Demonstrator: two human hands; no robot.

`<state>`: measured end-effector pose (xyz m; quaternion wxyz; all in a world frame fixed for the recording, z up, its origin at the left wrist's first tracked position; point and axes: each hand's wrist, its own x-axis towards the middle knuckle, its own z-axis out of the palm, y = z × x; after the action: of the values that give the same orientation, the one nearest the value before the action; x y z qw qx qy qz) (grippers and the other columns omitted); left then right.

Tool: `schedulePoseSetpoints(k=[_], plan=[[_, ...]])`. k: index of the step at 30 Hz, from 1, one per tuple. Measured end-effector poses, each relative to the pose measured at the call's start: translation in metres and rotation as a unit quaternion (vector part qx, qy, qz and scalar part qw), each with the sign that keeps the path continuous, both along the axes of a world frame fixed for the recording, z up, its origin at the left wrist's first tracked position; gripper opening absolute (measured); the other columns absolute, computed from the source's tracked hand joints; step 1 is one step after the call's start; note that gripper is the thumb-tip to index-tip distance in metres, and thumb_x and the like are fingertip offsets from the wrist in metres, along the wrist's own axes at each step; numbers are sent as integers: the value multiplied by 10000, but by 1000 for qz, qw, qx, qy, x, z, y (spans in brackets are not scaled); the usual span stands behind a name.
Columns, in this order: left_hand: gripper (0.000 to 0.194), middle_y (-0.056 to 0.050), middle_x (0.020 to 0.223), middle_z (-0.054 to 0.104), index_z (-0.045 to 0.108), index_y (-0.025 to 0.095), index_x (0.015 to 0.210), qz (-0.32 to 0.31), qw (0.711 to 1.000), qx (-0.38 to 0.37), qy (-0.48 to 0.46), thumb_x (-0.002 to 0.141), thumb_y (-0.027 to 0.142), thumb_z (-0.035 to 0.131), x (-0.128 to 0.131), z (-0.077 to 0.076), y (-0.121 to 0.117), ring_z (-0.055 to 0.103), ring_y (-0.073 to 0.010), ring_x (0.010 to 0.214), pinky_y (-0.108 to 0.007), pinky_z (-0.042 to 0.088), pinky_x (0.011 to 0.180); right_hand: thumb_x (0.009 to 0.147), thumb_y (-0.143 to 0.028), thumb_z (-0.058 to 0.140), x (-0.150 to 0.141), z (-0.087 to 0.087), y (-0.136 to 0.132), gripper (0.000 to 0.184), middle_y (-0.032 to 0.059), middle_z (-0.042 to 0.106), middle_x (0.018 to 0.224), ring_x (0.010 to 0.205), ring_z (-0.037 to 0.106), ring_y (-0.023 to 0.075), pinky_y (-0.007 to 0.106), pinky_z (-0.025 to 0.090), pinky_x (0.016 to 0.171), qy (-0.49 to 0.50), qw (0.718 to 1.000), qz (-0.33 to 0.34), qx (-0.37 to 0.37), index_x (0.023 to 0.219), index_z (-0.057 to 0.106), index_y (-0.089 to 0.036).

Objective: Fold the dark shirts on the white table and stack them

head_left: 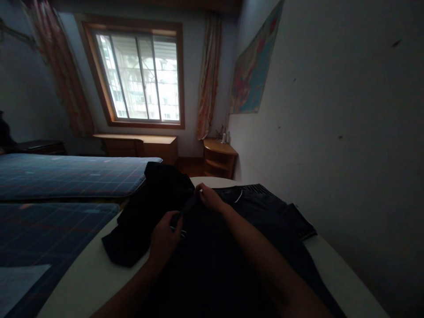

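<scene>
A dark navy shirt [212, 265] lies spread over a pale round-edged table [82, 269]. It has striped trim along its far edge and a short sleeve [301, 223] with a light-lined cuff at the right. My left hand [167, 234] pinches a raised strip of its cloth near a white line. Farther up, my right hand [208, 197] grips the other end of that strip, fingers closed. The strip stretches between both hands. Black cloth [159, 190] lies bunched just left of them; poor light hides where it meets the shirt.
Two blue plaid mattresses [73, 174] lie to the left, with a white sheet [20, 285] on the nearer one. A wooden desk [159, 139] stands below the window, and a corner shelf [220, 146] beyond the table. The wall [347, 145] runs close along the right.
</scene>
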<state>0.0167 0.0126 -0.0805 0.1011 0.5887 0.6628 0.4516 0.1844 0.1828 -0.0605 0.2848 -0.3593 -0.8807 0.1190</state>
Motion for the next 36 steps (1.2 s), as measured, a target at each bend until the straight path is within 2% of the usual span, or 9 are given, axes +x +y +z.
schedulePoseSetpoints(k=[4, 7, 12, 18, 25, 28, 30, 33, 36], plan=[[258, -52, 1017, 698, 641, 214, 1051, -36, 999, 32, 15, 907, 358, 482, 2, 1, -2, 661, -222, 940, -328, 487, 831, 733, -37, 568, 0, 1, 1, 452, 59, 662, 1099, 987, 613, 179, 277, 450, 890, 1, 998, 55, -10, 1160, 580, -182], [234, -44, 998, 686, 652, 226, 1041, -68, 995, 55, 44, 909, 329, 488, 4, 2, -4, 656, -210, 941, -321, 491, 849, 695, -70, 625, 5, 7, 3, 395, 48, 654, 1045, 911, 619, 178, 277, 460, 861, -30, 997, 76, -11, 1070, 665, -186], [212, -52, 997, 684, 665, 241, 1033, -103, 986, 89, 98, 913, 320, 509, 9, 0, -7, 662, -198, 924, -303, 512, 840, 746, -123, 621, 12, 21, 5, 219, 45, 644, 992, 847, 613, 165, 258, 447, 809, -40, 999, -5, 5, 926, 715, -206], [279, -61, 1089, 689, 616, 235, 1176, -226, 960, 88, 140, 925, 265, 499, 16, -2, -10, 657, -186, 995, -301, 514, 886, 787, -109, 561, 6, 23, 8, 285, 66, 709, 924, 926, 633, 226, 320, 441, 856, -30, 995, -89, -26, 1002, 711, -221], [315, -91, 1174, 666, 635, 192, 1145, -88, 990, 48, 101, 939, 209, 397, 2, -6, -1, 606, -234, 1109, -412, 461, 1013, 850, -151, 513, 4, 15, 25, 238, 49, 733, 902, 835, 668, 172, 254, 507, 760, -2, 985, -86, -147, 961, 721, -189], [320, -94, 1220, 647, 672, 185, 1063, -69, 990, 34, 119, 928, 171, 383, -7, -13, 6, 574, -244, 1153, -431, 433, 1039, 902, -272, 525, 0, 9, 26, 209, 46, 726, 856, 742, 663, 161, 250, 530, 660, 16, 976, -86, -200, 942, 704, -172], [314, -96, 1243, 634, 669, 175, 1065, -54, 990, 16, 128, 924, 155, 389, -11, -17, 9, 573, -242, 1147, -423, 432, 1032, 836, -313, 654, -2, 6, 24, 220, 43, 721, 850, 685, 652, 151, 236, 523, 603, 26, 969, -91, -227, 989, 680, -157], [304, -90, 1202, 652, 643, 169, 1130, -43, 991, -19, 126, 933, 157, 410, -13, -18, 11, 593, -230, 1100, -397, 441, 1005, 728, -199, 744, -3, 4, 23, 365, 51, 718, 887, 685, 645, 137, 215, 504, 610, 42, 963, -121, -238, 1075, 651, -140], [286, -84, 1146, 683, 644, 173, 1139, -39, 990, -51, 125, 934, 166, 444, -14, -17, 11, 608, -238, 1062, -392, 450, 977, 790, -168, 644, -1, 5, 27, 343, 81, 719, 930, 758, 655, 145, 218, 494, 679, 59, 960, -160, -224, 1130, 647, -121]])
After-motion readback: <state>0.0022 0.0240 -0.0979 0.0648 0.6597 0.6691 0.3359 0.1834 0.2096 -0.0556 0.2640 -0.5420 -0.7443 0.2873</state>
